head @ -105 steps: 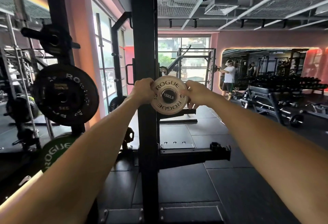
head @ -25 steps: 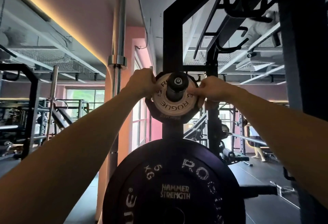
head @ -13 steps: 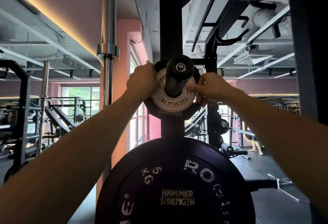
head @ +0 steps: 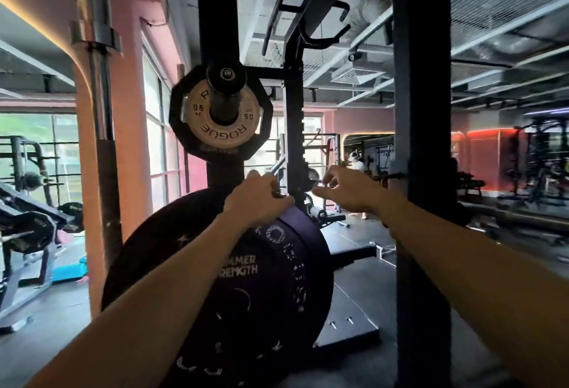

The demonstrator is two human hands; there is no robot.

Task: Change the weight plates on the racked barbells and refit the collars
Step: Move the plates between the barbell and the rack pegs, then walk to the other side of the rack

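A small white Rogue plate hangs on a black storage peg of the rack upright, in front of a black multi-sided plate. Below it sits a large black Hammer Strength bumper plate on a lower peg. My left hand is over the top edge of the big plate, fingers loosely curled, holding nothing. My right hand hovers beside it with fingers relaxed and spread, empty.
A thick black rack upright stands close on the right. A steel barbell stands vertically at left by a pink column. Benches and racks fill the left; another person stands far back.
Both hands have let go of the small white plate, which stays on the upper peg, and have dropped down to just above the big black plate.
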